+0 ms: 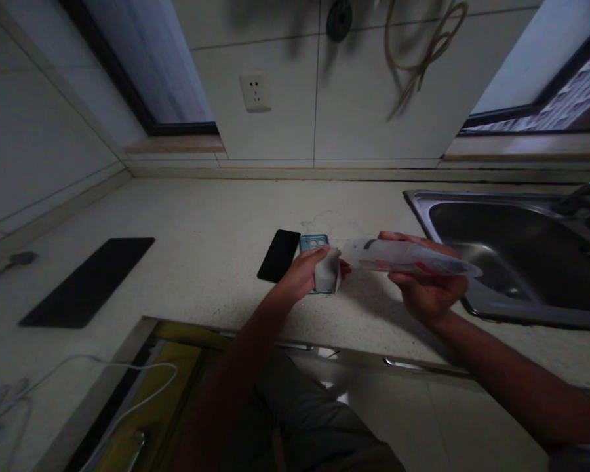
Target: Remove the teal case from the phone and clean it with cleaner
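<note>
My right hand (425, 288) grips a flat white packet (408, 257) with red and dark print, held level above the counter beside the sink. My left hand (305, 272) pinches a small folded white wipe (328, 272) at the packet's left end. Under the left hand lies a teal phone case (314, 244) with camera holes, partly hidden by the fingers. A black phone (278, 255) lies flat on the counter just left of the case.
A steel sink (516, 255) is set into the counter at right, with a tap at the far right edge. A black rectangular mat (88, 280) lies at left. White cables (78, 387) trail at lower left. A wall socket (254, 91) sits above.
</note>
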Available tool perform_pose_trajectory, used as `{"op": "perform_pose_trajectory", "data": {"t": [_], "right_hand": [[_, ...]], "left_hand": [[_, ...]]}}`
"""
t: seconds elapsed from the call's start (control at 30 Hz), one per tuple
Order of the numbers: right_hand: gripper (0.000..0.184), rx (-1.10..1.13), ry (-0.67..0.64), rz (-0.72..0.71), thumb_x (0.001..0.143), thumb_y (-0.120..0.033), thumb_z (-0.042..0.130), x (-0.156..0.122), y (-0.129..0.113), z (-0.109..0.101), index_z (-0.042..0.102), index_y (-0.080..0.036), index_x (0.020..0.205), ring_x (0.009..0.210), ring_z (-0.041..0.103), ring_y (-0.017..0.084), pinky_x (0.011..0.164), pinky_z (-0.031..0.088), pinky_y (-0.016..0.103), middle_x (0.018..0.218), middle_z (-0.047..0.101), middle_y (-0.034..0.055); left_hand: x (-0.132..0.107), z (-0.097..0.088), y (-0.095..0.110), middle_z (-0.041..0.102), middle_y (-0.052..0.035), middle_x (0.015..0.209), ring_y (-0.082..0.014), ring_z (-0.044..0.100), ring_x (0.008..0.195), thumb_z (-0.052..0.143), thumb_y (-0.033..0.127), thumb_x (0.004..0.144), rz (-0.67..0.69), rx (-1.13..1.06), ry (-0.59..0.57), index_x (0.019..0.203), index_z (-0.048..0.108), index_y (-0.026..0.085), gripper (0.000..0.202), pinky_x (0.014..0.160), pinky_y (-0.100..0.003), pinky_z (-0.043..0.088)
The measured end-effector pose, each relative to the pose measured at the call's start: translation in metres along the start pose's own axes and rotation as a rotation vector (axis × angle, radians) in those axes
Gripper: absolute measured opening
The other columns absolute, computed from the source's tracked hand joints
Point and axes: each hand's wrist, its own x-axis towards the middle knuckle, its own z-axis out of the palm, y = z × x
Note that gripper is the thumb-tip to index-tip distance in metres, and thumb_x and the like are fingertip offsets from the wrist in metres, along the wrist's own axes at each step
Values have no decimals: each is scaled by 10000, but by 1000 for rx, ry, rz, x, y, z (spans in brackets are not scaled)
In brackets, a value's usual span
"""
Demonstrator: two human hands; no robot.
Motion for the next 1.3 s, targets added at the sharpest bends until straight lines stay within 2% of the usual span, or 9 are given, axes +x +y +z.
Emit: {"op": "perform_pose_trajectory", "data": {"t": [0.1,0.23,0.47,0.63,0.73,0.87,0.97,1.07,1.3], "right_hand": [[540,-31,-98,20,724,-308,909,2,0,-1,695,-341,1218,1062,753,309,938,618,517,1163,783,48],[487,-76,-286,98,727,-259,894,3,1,-1,724,-321,1179,1068,751,305,926,618,500,1152,789,47],[482,-12,-167,112,708,-266,911,1,0,3,731,-314,1152,1054,755,296,935,614,488,1121,797,47],[472,-110,-280,126,809,-221,834,-2,4,1,690,-313,1249,1160,717,274,1017,576,468,1231,764,43],[440,-94,-290,122,819,-222,825,-3,7,0,693,-313,1229,1149,723,273,1007,585,463,1201,775,36],[460,-39,-205,108,801,-266,851,-3,7,0,683,-327,1225,1126,733,286,995,597,488,1205,772,38],[471,-53,-245,134,804,-310,853,-3,8,0,679,-319,1241,1141,726,292,1004,592,505,1236,760,50],[450,-93,-317,122,831,-257,824,-3,9,0,680,-304,1255,1155,721,276,1013,586,485,1233,763,49],[468,-65,-264,91,812,-274,844,-1,5,0,684,-319,1250,1117,738,277,984,605,470,1174,784,48]], "left_hand": [[1,-1,2,762,-136,841,-234,750,758,620,348,949,-126,-107,-57,1041,686,109,265,797,-383,592],[4,-4,1,768,-131,895,-242,755,843,594,376,965,-176,-162,-70,1087,693,127,294,833,-380,581],[5,-4,0,764,-163,984,-265,748,945,431,464,1024,-255,-217,-172,1232,651,118,460,909,-428,556],[1,-2,3,760,-190,1040,-278,750,958,366,457,1046,-283,-226,-207,1315,611,107,505,919,-455,545],[1,-2,3,765,-183,1023,-276,753,946,368,436,1051,-264,-234,-194,1324,608,113,486,921,-463,545],[2,-2,3,765,-183,1016,-283,756,935,360,438,1051,-262,-252,-196,1321,615,123,487,919,-481,549],[2,-3,3,763,-178,1037,-283,753,942,397,441,1042,-275,-281,-215,1326,616,135,472,918,-482,550],[2,-4,3,763,-168,1041,-276,751,940,444,433,1030,-260,-294,-213,1320,621,136,451,917,-467,551],[2,-2,3,762,-166,1002,-270,749,928,412,417,1041,-242,-254,-144,1264,640,121,436,910,-458,553]]}}
